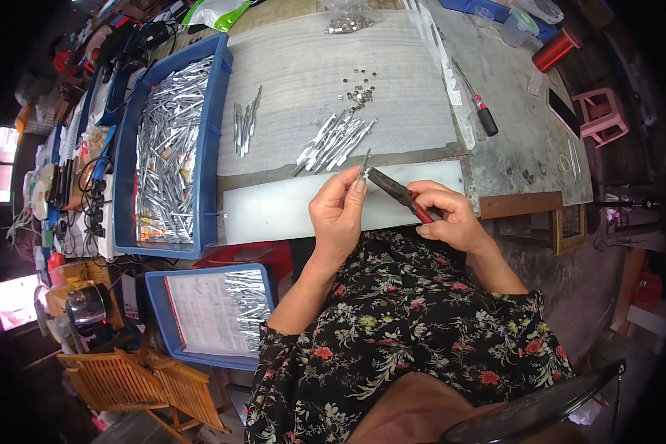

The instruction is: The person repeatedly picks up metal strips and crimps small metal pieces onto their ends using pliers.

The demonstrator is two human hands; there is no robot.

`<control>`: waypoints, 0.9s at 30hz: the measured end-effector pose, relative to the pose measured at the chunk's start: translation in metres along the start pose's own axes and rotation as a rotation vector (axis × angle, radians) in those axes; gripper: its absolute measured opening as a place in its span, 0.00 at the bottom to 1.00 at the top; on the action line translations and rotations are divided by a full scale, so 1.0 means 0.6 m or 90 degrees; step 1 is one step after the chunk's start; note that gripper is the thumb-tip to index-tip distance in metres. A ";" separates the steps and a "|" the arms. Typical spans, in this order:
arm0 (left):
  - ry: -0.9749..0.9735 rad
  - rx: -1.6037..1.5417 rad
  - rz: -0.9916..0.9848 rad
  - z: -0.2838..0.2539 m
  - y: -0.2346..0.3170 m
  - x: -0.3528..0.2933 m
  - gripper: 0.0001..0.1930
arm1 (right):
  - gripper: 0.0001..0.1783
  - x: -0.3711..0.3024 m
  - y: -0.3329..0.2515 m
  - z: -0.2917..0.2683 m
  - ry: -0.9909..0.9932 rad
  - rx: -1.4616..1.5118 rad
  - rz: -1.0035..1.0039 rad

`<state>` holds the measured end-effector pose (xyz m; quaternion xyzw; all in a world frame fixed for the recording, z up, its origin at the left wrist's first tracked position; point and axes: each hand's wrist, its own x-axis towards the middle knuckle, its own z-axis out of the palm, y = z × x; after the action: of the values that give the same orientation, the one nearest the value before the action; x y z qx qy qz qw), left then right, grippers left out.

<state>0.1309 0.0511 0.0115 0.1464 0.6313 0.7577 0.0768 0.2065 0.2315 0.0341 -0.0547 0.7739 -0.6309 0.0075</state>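
Between the thumb and fingers of my left hand (pixel 335 213) a slim silver metal piece (pixel 366 158) stands nearly upright. My right hand (pixel 451 219) is closed round the red handles of a pair of pliers (pixel 394 188). The dark jaws meet the metal piece just above my left fingertips; whether they grip it is too small to tell. Both hands are over a white board (pixel 274 210) at the table's near edge. Beyond them lies a pile of similar slim metal pieces (pixel 336 142), with small round metal parts (pixel 361 96) scattered behind it.
At the left, a deep blue tray (pixel 213 129) holds many slim metal pieces; a smaller group (pixel 246 123) lies beside it. Lower left sits another blue tray (pixel 160 318). A screwdriver (pixel 484 115), a phone (pixel 564 113) and a red spool (pixel 556 50) are at the right.
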 end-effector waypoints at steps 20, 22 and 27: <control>-0.004 0.075 -0.007 -0.002 -0.003 -0.002 0.11 | 0.13 -0.002 0.002 0.000 -0.002 -0.062 -0.016; -0.003 0.086 0.008 -0.002 -0.004 -0.002 0.11 | 0.13 -0.001 0.002 0.001 0.001 -0.072 -0.020; 0.012 0.127 0.026 -0.002 -0.002 -0.002 0.09 | 0.11 0.002 0.000 0.000 -0.015 -0.089 -0.051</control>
<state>0.1314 0.0497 0.0097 0.1589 0.7011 0.6940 0.0402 0.2050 0.2315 0.0341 -0.0935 0.8129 -0.5747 -0.0125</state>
